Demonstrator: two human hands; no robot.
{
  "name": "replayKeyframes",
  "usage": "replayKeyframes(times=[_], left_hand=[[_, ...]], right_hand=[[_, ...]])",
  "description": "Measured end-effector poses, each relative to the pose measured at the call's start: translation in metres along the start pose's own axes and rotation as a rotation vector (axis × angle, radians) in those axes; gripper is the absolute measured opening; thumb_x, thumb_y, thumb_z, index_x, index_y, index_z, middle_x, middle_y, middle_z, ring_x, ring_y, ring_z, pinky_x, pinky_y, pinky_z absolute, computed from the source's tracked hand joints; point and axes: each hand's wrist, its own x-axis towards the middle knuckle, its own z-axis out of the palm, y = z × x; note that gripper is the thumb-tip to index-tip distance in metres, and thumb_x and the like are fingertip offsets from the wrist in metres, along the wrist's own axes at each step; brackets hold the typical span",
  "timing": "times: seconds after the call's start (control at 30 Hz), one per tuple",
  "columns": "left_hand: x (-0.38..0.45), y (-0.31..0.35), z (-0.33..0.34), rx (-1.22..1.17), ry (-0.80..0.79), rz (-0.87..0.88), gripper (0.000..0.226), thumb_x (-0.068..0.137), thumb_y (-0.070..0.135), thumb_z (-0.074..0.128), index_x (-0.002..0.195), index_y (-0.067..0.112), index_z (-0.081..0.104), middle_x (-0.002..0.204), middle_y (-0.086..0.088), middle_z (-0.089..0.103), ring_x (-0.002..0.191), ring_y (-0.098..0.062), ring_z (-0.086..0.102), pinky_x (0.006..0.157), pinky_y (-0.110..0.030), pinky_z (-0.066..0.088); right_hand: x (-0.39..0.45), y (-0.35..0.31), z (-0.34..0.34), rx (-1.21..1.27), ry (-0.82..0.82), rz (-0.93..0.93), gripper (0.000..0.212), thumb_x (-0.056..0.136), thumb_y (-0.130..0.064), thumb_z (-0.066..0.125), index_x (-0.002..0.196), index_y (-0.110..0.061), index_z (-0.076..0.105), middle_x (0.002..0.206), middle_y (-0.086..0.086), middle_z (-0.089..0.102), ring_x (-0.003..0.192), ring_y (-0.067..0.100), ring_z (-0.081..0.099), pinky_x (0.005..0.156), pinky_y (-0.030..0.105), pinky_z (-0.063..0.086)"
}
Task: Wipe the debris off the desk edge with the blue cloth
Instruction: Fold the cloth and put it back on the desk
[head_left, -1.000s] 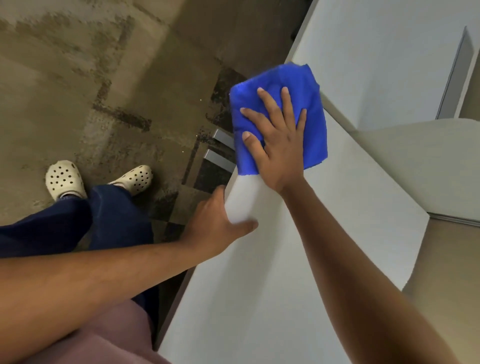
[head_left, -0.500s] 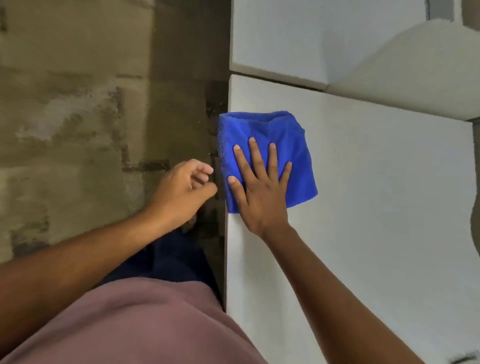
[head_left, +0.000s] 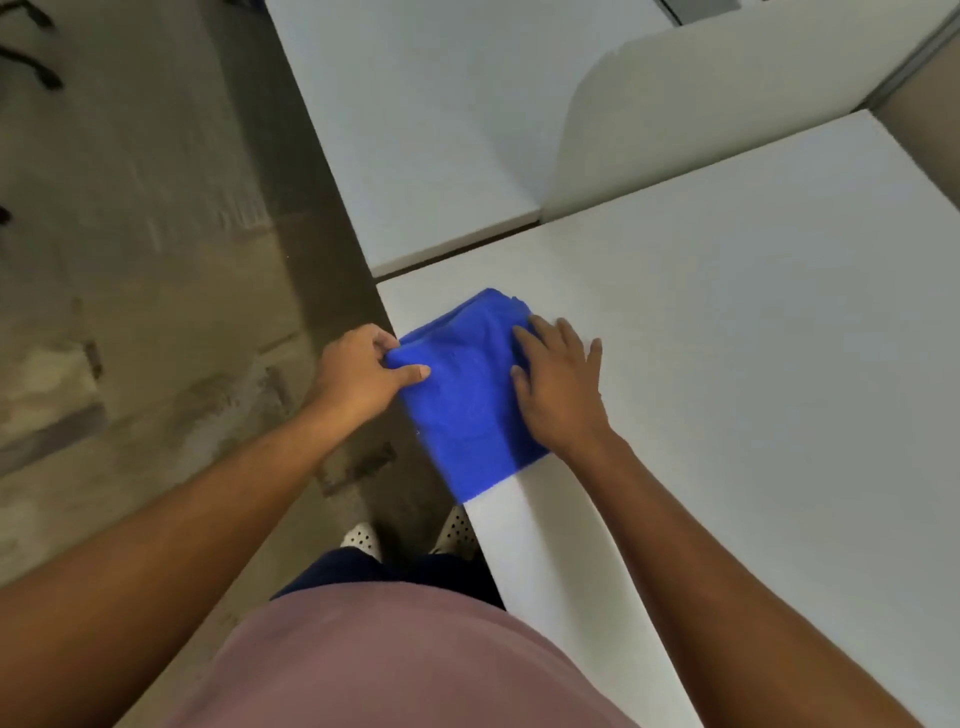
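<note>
The blue cloth (head_left: 467, 400) lies folded at the left edge of the white desk (head_left: 753, 364), near its far corner, with part of it draped over the edge. My left hand (head_left: 358, 374) pinches the cloth's left corner at the desk edge, thumb on top. My right hand (head_left: 558, 389) rests flat on the cloth's right side, fingers spread, half on the cloth and half on the desk. No debris is visible on the desk surface.
A second white desk (head_left: 431, 130) adjoins at the far side, with a curved beige divider panel (head_left: 701, 104) between them. Stained concrete floor (head_left: 145, 312) lies to the left. My feet in white perforated clogs (head_left: 457, 530) stand beside the desk edge.
My left hand moved from hovering beside the desk edge to gripping the cloth's left corner. My right hand slid to the cloth's right side. The camera view turned.
</note>
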Motion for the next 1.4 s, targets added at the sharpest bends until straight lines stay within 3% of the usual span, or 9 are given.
replayKeyframes(times=[0.1,0.27,0.5,0.63,0.8,0.97,1.13,1.27,1.4], left_hand=[[0.000,0.005,-0.004,0.122,-0.008,0.032,0.028,0.083,0.028,0.084,0.103,0.019,0.067,0.090,0.002,0.067,0.087,-0.021,0.067,0.059,-0.025,0.039],[0.004,0.033,-0.007,0.415,0.094,0.413,0.040,0.086,0.027,0.071,0.125,0.028,0.060,0.127,-0.001,0.057,0.121,-0.026,0.052,0.094,-0.046,0.040],[0.049,0.108,0.021,0.655,-0.403,0.922,0.056,0.097,0.026,0.068,0.150,0.020,0.050,0.164,0.000,0.037,0.146,-0.024,0.039,0.116,-0.043,0.039],[0.074,0.129,0.027,0.824,-0.521,1.018,0.059,0.095,0.033,0.070,0.149,0.021,0.050,0.146,0.000,0.055,0.131,-0.024,0.051,0.106,-0.043,0.044],[0.095,0.140,0.025,0.907,-0.612,1.098,0.033,0.093,0.041,0.070,0.119,0.022,0.070,0.102,0.005,0.059,0.107,-0.019,0.051,0.086,-0.034,0.045],[0.108,0.146,0.028,0.811,-0.766,1.110,0.016,0.093,0.030,0.064,0.106,0.020,0.066,0.105,0.005,0.053,0.099,-0.019,0.056,0.081,-0.035,0.049],[0.118,0.170,0.028,0.783,-0.894,0.975,0.023,0.082,0.032,0.077,0.102,0.030,0.065,0.100,0.011,0.058,0.097,-0.015,0.061,0.069,-0.027,0.047],[0.120,0.203,0.015,0.749,-1.001,1.001,0.030,0.078,0.031,0.083,0.106,0.028,0.073,0.106,0.010,0.070,0.098,-0.012,0.066,0.087,-0.037,0.058],[0.113,0.237,-0.006,0.478,-0.911,1.164,0.017,0.077,0.026,0.076,0.093,0.032,0.076,0.086,0.017,0.075,0.078,-0.001,0.067,0.066,-0.020,0.051]], right_hand=[[-0.003,0.007,-0.006,0.034,-0.007,-0.049,0.051,0.113,-0.027,0.033,0.163,-0.028,0.031,0.175,-0.003,0.022,0.164,0.030,0.010,0.130,0.061,0.000],[-0.034,0.028,-0.008,0.206,0.315,0.284,0.048,0.106,-0.022,0.053,0.154,-0.015,0.049,0.154,0.012,0.053,0.136,0.036,0.051,0.111,0.046,0.044],[-0.046,0.029,-0.009,0.365,0.180,0.484,0.057,0.097,-0.029,0.071,0.147,-0.010,0.054,0.132,0.011,0.064,0.122,0.031,0.060,0.103,0.043,0.053],[-0.037,0.024,-0.012,0.380,0.175,0.533,0.033,0.092,-0.021,0.073,0.120,-0.004,0.069,0.110,0.010,0.067,0.103,0.029,0.063,0.089,0.044,0.058],[-0.029,0.013,-0.014,0.413,0.174,0.594,0.012,0.090,-0.008,0.065,0.102,-0.010,0.067,0.104,0.003,0.058,0.097,0.023,0.057,0.068,0.026,0.045],[-0.022,0.006,-0.020,0.481,0.097,0.665,0.031,0.092,-0.003,0.056,0.122,-0.009,0.062,0.114,0.006,0.065,0.099,0.025,0.063,0.075,0.028,0.050],[-0.022,0.006,-0.030,0.503,0.102,0.697,0.019,0.091,-0.003,0.056,0.103,-0.010,0.070,0.101,0.002,0.063,0.089,0.021,0.062,0.062,0.018,0.042],[-0.030,0.008,-0.058,0.519,0.232,0.731,0.017,0.091,-0.006,0.059,0.097,-0.017,0.070,0.102,-0.002,0.070,0.085,0.012,0.062,0.066,0.018,0.046],[-0.043,0.006,-0.099,0.427,0.569,0.684,0.021,0.091,-0.008,0.060,0.092,-0.028,0.067,0.096,-0.012,0.066,0.087,0.003,0.061,0.071,0.016,0.043]])
